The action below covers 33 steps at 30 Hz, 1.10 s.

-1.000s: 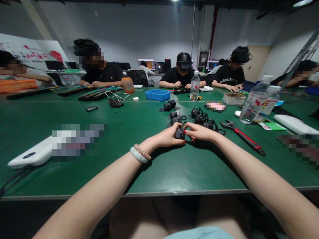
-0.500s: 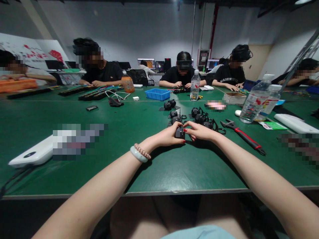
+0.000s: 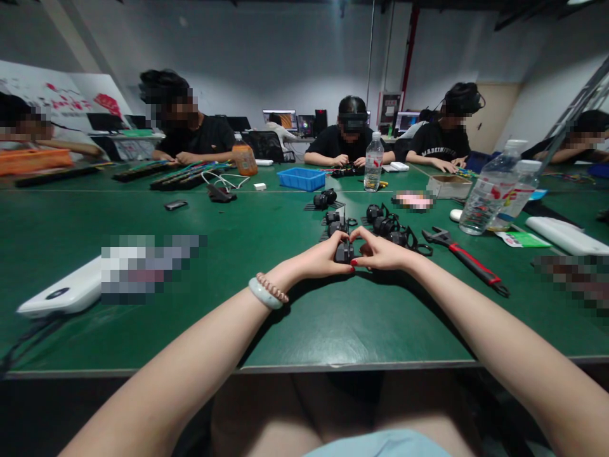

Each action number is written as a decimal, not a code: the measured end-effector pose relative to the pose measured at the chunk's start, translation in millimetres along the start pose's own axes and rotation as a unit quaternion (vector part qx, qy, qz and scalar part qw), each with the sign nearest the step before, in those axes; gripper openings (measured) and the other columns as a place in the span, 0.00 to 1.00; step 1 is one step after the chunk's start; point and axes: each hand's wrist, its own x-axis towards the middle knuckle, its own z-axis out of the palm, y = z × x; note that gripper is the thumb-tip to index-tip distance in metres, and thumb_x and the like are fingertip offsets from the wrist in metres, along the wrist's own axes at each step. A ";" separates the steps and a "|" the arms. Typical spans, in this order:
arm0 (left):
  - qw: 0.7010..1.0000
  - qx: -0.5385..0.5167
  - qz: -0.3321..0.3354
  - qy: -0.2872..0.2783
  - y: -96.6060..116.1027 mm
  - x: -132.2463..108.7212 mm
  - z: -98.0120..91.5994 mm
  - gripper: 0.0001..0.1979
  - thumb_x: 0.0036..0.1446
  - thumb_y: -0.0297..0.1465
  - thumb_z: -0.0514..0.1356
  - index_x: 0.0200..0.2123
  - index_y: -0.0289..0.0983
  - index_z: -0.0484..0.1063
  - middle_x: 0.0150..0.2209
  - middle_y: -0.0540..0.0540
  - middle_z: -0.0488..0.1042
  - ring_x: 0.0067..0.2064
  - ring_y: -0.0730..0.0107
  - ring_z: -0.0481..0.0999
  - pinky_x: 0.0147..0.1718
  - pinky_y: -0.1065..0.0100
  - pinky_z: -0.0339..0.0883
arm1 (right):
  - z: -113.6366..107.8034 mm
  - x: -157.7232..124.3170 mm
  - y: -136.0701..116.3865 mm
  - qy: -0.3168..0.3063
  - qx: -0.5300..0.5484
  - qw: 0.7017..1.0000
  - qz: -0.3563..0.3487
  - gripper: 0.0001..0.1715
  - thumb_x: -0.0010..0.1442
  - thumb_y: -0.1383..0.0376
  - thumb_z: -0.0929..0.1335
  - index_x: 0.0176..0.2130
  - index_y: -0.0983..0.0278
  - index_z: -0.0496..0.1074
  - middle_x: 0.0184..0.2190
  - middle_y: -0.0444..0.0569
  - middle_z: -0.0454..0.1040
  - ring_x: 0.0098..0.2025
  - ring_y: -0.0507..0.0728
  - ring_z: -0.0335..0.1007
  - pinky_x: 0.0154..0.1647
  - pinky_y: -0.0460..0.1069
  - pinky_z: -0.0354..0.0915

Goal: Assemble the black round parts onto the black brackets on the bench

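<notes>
Between my two hands, low over the green table (image 3: 304, 317), is a small black plastic part (image 3: 343, 252), partly covered by my fingers. My left hand (image 3: 328, 254) grips its left side, thumb toward me and fingers at the far side. On the right, my right hand (image 3: 380, 251) pinches the part's right edge with thumb and forefinger. Just beyond my hands lie similar black parts: one (image 3: 324, 199) farther back, another (image 3: 335, 222) right behind my left hand, and a group (image 3: 384, 223) behind my right hand.
An adjustable wrench (image 3: 469, 260) with red-black handles lies to the right, near plastic bottles (image 3: 488, 197). A white power bank (image 3: 71, 289) with a cable is on the left. Farther off are a blue tray (image 3: 301, 179), an orange jar (image 3: 244, 160) and several people seated around the table.
My right thumb has moved down toward my left thumb at the near side of the black part. My left hand keeps its hold, and the part stays in place.
</notes>
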 end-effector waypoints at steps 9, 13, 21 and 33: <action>1.000 -0.025 -0.002 0.004 -1.1 -0.1 0.9 0.30 0.39 0.38 0.59 0.47 0.35 0.53 0.36 0.45 0.66 0.35 0.67 0.67 0.32 0.69 0.59 | -0.1 -0.2 -2.1 -0.015 0.038 0.999 0.028 0.26 0.49 0.55 0.62 0.44 0.62 0.50 0.18 0.37 0.60 0.18 0.48 0.58 0.20 0.43 0.53; 0.999 -0.035 -0.006 0.008 -0.8 0.2 1.3 0.31 0.39 0.37 0.59 0.46 0.35 0.54 0.36 0.45 0.66 0.36 0.66 0.67 0.32 0.68 0.59 | -0.1 0.0 -2.1 -0.019 0.047 0.998 0.037 0.25 0.50 0.55 0.61 0.44 0.62 0.50 0.19 0.37 0.61 0.19 0.48 0.59 0.21 0.43 0.54; 1.000 -0.025 -0.002 0.006 0.5 -0.7 0.4 0.30 0.39 0.38 0.59 0.47 0.35 0.54 0.36 0.45 0.65 0.35 0.66 0.66 0.32 0.68 0.59 | -1.2 -0.3 -3.2 -0.021 0.045 0.998 0.041 0.25 0.51 0.53 0.60 0.45 0.62 0.51 0.18 0.38 0.61 0.19 0.48 0.59 0.21 0.43 0.54; 1.000 -0.003 -0.008 0.006 0.2 0.1 1.3 0.29 0.39 0.38 0.59 0.45 0.35 0.54 0.35 0.46 0.65 0.34 0.67 0.66 0.31 0.69 0.59 | -2.9 0.1 -7.5 -0.004 0.022 0.998 0.057 0.21 0.54 0.53 0.57 0.43 0.64 0.57 0.18 0.40 0.63 0.20 0.48 0.58 0.22 0.43 0.54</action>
